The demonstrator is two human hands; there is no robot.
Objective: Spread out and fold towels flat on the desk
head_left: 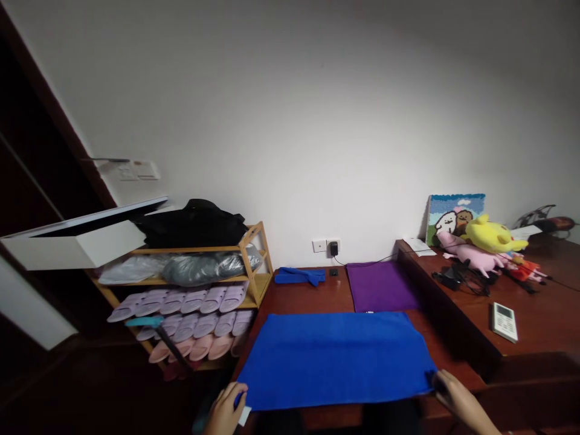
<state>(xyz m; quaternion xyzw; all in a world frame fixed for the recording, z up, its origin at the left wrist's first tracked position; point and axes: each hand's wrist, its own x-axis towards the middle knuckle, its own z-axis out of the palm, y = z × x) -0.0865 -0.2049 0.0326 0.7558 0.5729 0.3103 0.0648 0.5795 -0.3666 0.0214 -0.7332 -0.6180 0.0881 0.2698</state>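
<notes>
Two hands: one left hand (228, 409) at seven o'clock, one right hand (458, 399) at four. Three cloths: one big blue cloth (335, 361) at five, one small blue cloth (296, 276) at six, one purple cloth (383, 287) at four. At least three rows of slippers (194, 299) at eight. One black bag (193, 226) and one white box (81, 249) at nine. At three, one picture (457, 208) and at least two soft toys (492, 234).

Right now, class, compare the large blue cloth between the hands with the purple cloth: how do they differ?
Colour: the blue cloth is bright blue, the purple cloth deep purple.
Handling: the blue cloth has the left hand and right hand at its near corners; no hand touches the purple cloth.
Place: the blue cloth is nearer the person, the purple cloth nearer the wall.
Shared: both are plain and spread fairly flat.
</notes>
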